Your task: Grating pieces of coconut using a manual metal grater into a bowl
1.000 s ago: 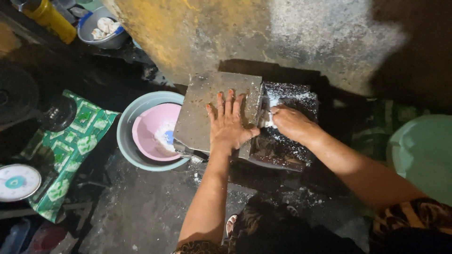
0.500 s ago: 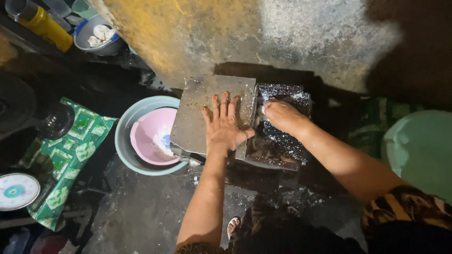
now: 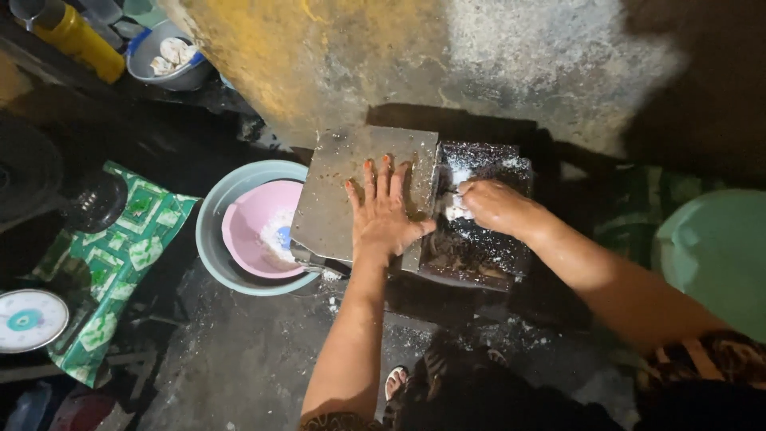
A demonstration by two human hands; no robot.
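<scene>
Likely risk: right hand (image 3: 495, 206) is closed over white material, apparently pressing it on the dark grater box (image 3: 479, 231); a slip puts knuckles on the rough face. Left hand (image 3: 383, 215) lies flat, fingers spread, holding nothing, pinning the grey slab (image 3: 343, 175) just beside it. Slab overhangs the pink bowl (image 3: 247, 227) inside the blue basin (image 3: 215, 203); it could tip.

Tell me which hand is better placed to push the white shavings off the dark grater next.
Probably the right. The right hand already rests on the dark grater, beside the white shavings. The left hand lies flat, fingers spread, on the grey slab, apparently steadying it.
</scene>
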